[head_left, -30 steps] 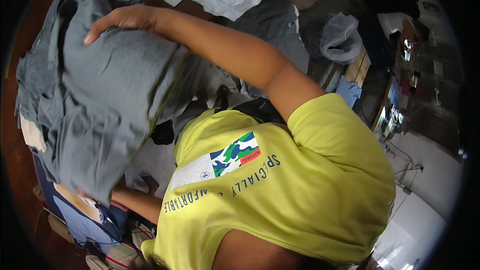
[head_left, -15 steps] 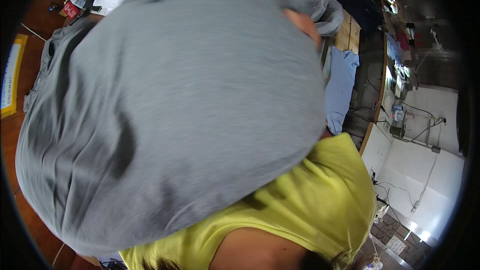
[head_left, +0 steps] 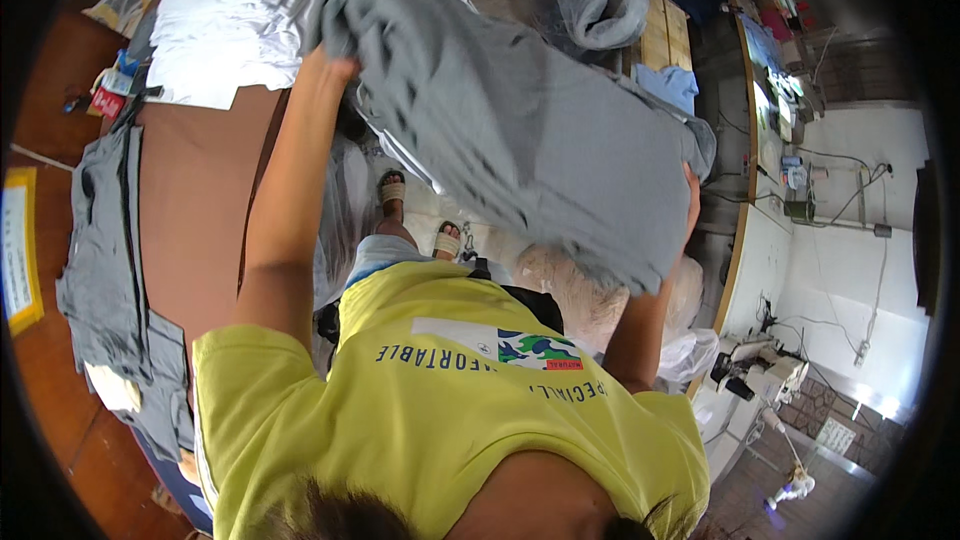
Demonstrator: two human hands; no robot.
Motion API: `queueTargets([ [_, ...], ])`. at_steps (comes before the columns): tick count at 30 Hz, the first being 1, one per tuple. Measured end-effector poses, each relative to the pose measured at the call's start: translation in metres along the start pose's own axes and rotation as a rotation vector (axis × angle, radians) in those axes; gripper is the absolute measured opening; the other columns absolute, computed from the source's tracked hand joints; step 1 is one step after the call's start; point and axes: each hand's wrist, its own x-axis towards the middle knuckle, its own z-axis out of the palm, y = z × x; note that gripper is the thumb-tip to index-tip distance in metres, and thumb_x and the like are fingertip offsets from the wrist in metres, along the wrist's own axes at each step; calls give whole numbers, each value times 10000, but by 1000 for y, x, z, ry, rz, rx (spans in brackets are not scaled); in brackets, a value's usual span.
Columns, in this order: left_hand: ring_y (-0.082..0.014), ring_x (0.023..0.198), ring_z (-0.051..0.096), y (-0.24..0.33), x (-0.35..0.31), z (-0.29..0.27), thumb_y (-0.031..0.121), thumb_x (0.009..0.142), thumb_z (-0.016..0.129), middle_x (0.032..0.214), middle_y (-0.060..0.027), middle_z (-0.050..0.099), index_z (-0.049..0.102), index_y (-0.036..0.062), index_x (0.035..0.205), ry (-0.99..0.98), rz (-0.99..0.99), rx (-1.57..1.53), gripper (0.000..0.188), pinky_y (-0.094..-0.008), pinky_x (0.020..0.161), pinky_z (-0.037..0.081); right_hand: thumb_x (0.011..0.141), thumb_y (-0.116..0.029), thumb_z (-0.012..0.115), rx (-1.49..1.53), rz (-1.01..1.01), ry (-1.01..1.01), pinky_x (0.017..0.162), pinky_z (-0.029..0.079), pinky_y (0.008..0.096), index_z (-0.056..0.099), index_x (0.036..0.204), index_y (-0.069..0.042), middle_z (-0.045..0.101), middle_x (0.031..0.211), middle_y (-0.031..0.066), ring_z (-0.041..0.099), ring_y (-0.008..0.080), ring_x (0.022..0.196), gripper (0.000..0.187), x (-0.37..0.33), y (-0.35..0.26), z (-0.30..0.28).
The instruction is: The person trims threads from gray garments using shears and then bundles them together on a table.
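A grey knit garment (head_left: 560,130) is stretched between my two hands over the gap in front of me, its far left end bunched and the rest hanging in a broad folded panel. My left hand (head_left: 333,68) is closed on the bunched end, with the fingertips tucked into the cloth. At the panel's right edge my right hand (head_left: 692,202) grips the cloth, most of its fingers hidden by the fabric. Just beyond my left hand lies a pile of white garments (head_left: 215,25).
To the left is a brown board (head_left: 195,200) with more grey garments (head_left: 105,230) along its side. Clear plastic bags (head_left: 600,0) and a light blue cloth (head_left: 668,88) sit by a wooden plank (head_left: 665,35). A sewing machine (head_left: 760,370) stands at right.
The grey garment, spread wide across most of the view before, is now lower, folded and drawn out between both hands. My arms, the brown board and the floor have come into sight.
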Motion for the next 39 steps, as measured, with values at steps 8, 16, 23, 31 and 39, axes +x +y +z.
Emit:
queueTargets([
  [8,-249,1110,501,20,165,16,343,852,538,1224,-133,519,469,23,1229,-173,94,-68,499,-362,942,421,750,-444,576,429,308,133,787,454,345,409,1242,32,509,1109,197,539,263,970,704,70,19,97],
  [16,-255,1100,500,-51,219,-124,387,810,581,1215,-141,513,438,16,1259,-30,-7,40,600,-376,952,411,753,-416,599,399,797,58,859,442,400,438,1229,3,535,1133,153,512,288,1045,655,44,214,158],
  [23,-301,1060,525,-93,232,-258,353,882,479,1156,-139,549,525,53,1170,195,-224,61,418,-404,937,410,673,-368,703,344,963,14,861,438,397,433,1233,23,566,1088,163,554,305,963,734,23,276,175],
  [31,-298,1093,496,-141,161,-431,373,857,485,1183,-111,530,525,128,1173,71,258,421,402,-495,939,377,700,-272,692,345,1112,-93,948,409,419,422,1245,15,548,1153,168,530,322,1048,672,33,274,137],
  [39,-250,1089,471,-216,101,-380,350,878,465,1260,-76,455,407,111,1284,790,-230,190,474,-388,911,382,761,-245,666,283,1281,-174,969,386,430,418,1260,-14,521,1208,141,494,302,1112,603,32,306,121],
])
